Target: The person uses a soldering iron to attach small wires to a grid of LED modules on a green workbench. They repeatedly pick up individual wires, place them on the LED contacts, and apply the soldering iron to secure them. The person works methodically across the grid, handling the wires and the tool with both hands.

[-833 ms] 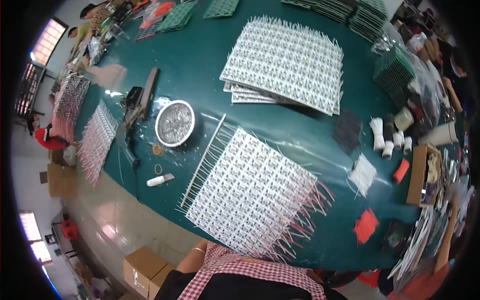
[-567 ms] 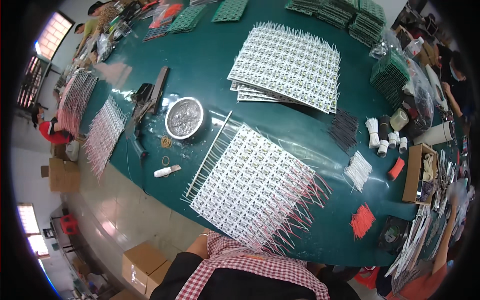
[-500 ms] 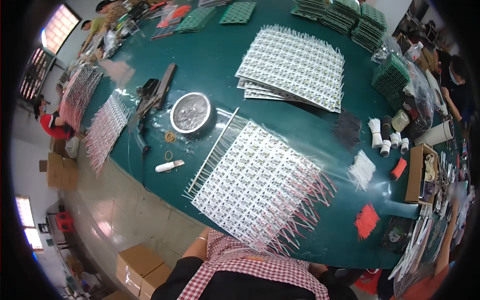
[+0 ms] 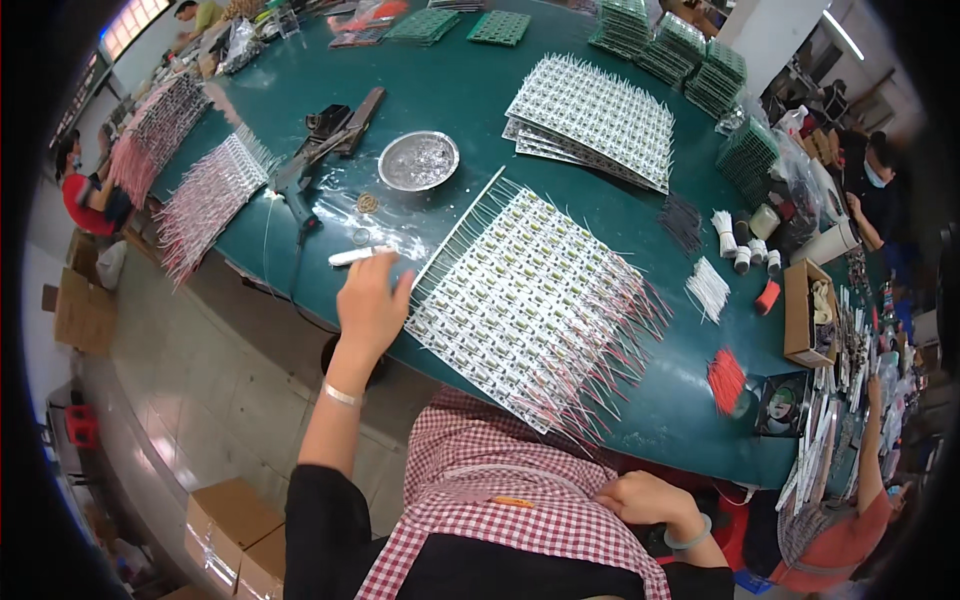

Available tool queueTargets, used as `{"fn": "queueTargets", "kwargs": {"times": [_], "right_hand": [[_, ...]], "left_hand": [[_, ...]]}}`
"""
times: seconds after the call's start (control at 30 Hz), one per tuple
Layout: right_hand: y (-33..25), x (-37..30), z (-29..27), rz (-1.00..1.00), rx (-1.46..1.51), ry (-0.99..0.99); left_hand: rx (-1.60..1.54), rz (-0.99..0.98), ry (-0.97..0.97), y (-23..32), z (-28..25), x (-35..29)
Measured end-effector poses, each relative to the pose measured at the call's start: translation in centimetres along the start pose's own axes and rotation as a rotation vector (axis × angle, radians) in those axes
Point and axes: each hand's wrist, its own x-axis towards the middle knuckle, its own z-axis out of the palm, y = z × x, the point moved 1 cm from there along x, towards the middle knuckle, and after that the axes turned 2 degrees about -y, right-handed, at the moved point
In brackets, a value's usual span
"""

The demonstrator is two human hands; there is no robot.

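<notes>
My left hand [image 4: 370, 305] reaches over the near left table edge. Its fingertips touch or cover the right end of a small white-handled tool [image 4: 346, 257], whose flat tip is hidden; the thumb stands apart from the fingers. Just to the right lies a white panel of small circuit boards [image 4: 530, 295], with red and white wires hanging off its right side. A thin white strip [image 4: 460, 225] runs along the panel's left side, joined by a row of pale wires. Close against my checked apron [image 4: 500, 460], my right hand [image 4: 640, 498] is curled closed, with nothing visible in it.
Beyond the panel are a metal bowl [image 4: 418, 162], a glue gun [image 4: 292, 185] with a cord and a stack of white panels [image 4: 595, 120]. Bundles of black wires [image 4: 681, 222], white wires [image 4: 708, 290] and red wires [image 4: 726, 380] lie right, near a cardboard box [image 4: 798, 315]. Other people work around.
My left hand has come up from beside the apron to the white-handled tool. My right hand has come into view at the apron. The whole view has shifted and tilted.
</notes>
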Motion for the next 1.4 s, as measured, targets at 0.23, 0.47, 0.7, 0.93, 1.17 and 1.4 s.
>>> {"fn": "queueTargets", "kwargs": {"times": [0.23, 0.47, 0.7, 0.93, 1.17, 1.4], "right_hand": [[-9.3, 5.9, -7.7, -0.434, 0.087, 0.771], [-6.9, 14.6, -8.1, -0.350, -0.035, 1.003], [-6.1, 16.3, -7.4, -0.309, -0.025, 1.057], [-5.7, 16.9, -6.7, -0.321, -0.019, 1.089], [-5.5, 16.9, -6.6, -0.328, 0.002, 1.109], [-5.7, 16.6, -6.7, -0.327, 0.039, 1.098]], "left_hand": [[0.133, -0.192, -0.419, -2.3, 2.4, 3.8], [-0.330, -0.544, -0.171, -2.7, -5.2, -7.3], [-0.519, -0.813, -0.331, 5.6, -11.0, -23.9], [-0.447, -0.784, -0.321, 6.5, -11.5, -26.2], [-0.381, -0.745, -0.362, 6.4, -10.6, -24.9], [-0.360, -0.765, -0.361, 6.3, -10.4, -25.3]]}}
